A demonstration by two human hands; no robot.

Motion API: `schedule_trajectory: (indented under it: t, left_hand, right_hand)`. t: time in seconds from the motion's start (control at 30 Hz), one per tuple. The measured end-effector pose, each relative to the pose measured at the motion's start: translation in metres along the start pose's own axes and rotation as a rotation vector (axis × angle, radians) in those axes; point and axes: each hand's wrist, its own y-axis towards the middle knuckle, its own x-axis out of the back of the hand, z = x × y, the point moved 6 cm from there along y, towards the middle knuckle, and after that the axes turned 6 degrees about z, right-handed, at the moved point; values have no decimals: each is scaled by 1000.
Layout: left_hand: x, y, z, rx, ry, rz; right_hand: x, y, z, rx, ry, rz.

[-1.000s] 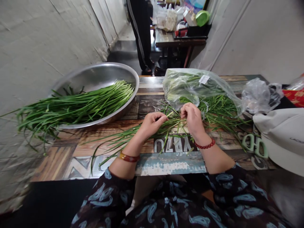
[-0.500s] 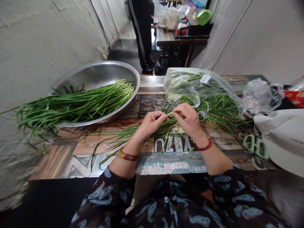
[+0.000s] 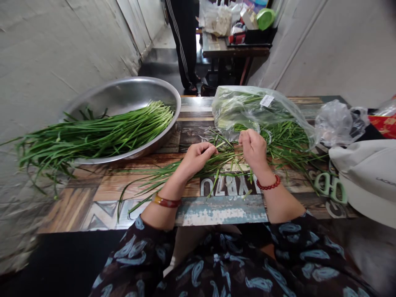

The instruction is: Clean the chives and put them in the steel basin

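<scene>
My left hand [image 3: 195, 159] is closed around garlic chives, and one pale stem end [image 3: 220, 144] sticks out past its fingertips to the right. Just right of that end is my right hand [image 3: 254, 148], its fingers curled in a pinch; what lies between them, if anything, is too small to make out. Under and beside both hands, loose chives [image 3: 163, 175] and pale trimmings [image 3: 212, 134] lie on the table. A thick bundle of chives [image 3: 123, 130] rests in a steel basin [image 3: 123, 93] at the left, leaves hanging over its rim.
A clear plastic bag [image 3: 286, 108] of chives lies at the back right. Green-handled scissors [image 3: 331, 187], a pale cap [image 3: 368, 177] and a crumpled bag [image 3: 332, 123] are at the right. Beyond the patterned table [image 3: 222, 212], a person's legs [image 3: 184, 45] stand by another table [image 3: 216, 47].
My right hand has moved a little to the right, away from the stem end, and its fingers have curled in. My left hand stays nearly in place with the chives.
</scene>
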Motion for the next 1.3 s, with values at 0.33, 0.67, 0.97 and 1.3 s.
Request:
schedule_trajectory:
  t: [0.33, 0.67, 0.97, 1.3]
  left_hand:
    - [-4, 1, -5, -66, 118, 61]
    - [23, 8, 19, -22, 60, -237]
    - [20, 9, 24, -41, 93, -216]
    - [3, 6, 11, -34, 75, 5]
  right_hand:
    - [-17, -1, 13, 74, 100, 132]
    - [-19, 0, -11, 85, -127, 423]
    - [-29, -5, -7, 176, -200, 561]
    - [-27, -3, 6, -16, 144, 374]
